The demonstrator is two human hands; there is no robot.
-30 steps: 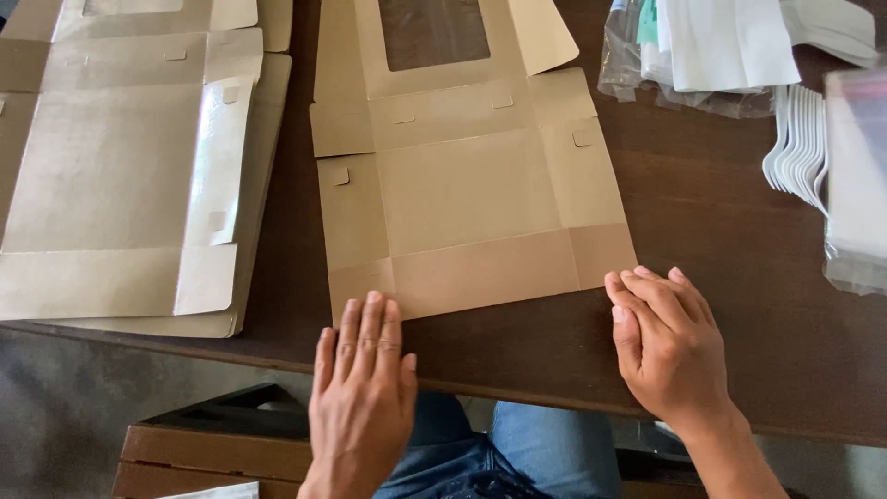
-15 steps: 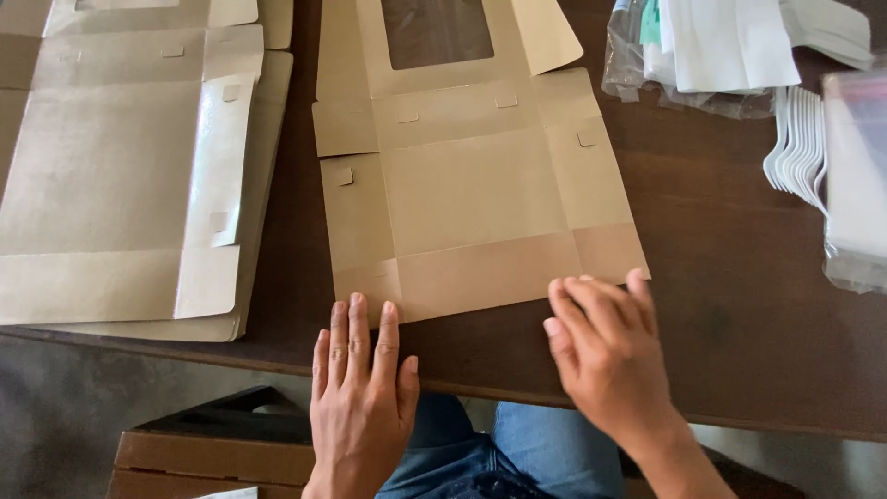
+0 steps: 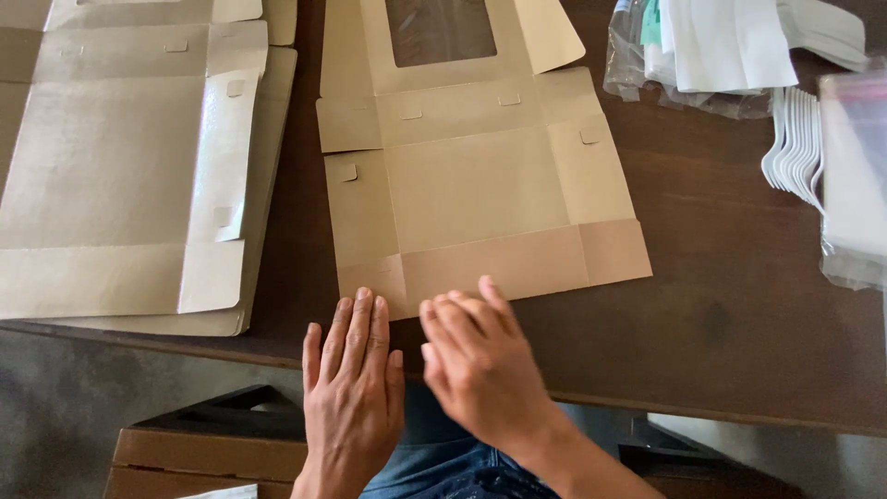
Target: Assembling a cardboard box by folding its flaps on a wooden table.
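Since a second ago the right hand (image 3: 480, 360) has slid left beside the left hand (image 3: 354, 379); both lie flat, fingers together, pinching nothing, at the near edge of the unfolded brown box (image 3: 471, 176) on the table (image 3: 739, 323). More flat boxes (image 3: 129, 176) lie left; clear bags (image 3: 711, 55) of white items sit right.

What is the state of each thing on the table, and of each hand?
Windowed box blank: unfolded, lying flat, window end far from the person.
Stack of box blanks: flat, one side flap folded over.
Left hand: open, palm down at the blank's near edge.
Right hand: open, fingers touching the near flap, blurred.
Plastic bag: lying on the table, holding white items.
White utensils: stacked together.
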